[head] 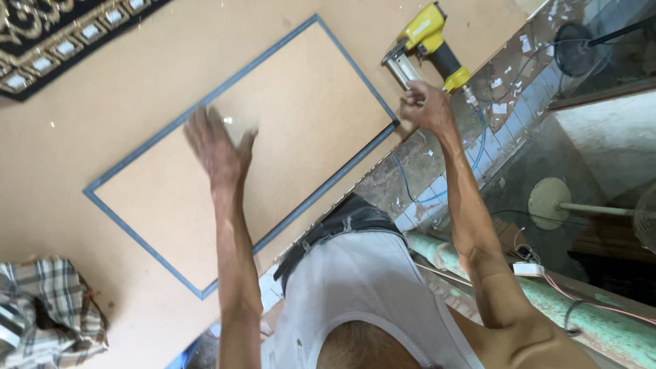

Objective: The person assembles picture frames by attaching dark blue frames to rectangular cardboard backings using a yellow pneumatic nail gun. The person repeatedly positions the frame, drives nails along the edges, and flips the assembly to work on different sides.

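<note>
Left hand [217, 147]: arm outstretched, palm down, fingers spread, blurred. Right hand [425, 106]: arm extended, fingers curled closed in a grip.

The single head camera looked steeply down from above the blue-edged board [246, 157], quite near, with the floor visible beside the board.

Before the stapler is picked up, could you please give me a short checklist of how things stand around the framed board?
1. Left hand flat on the backing board: ok, though blurred.
2. Blue frame around the board on all visible sides: ok.
3. Right hand at the yellow pneumatic stapler: touching near its nose; grip on the handle not ok.
4. Blue air hose free of the frame: ok.
5. Frame corner nearest the stapler closed tight: cannot tell.
6. Checked cloth off the frame: ok.
</note>
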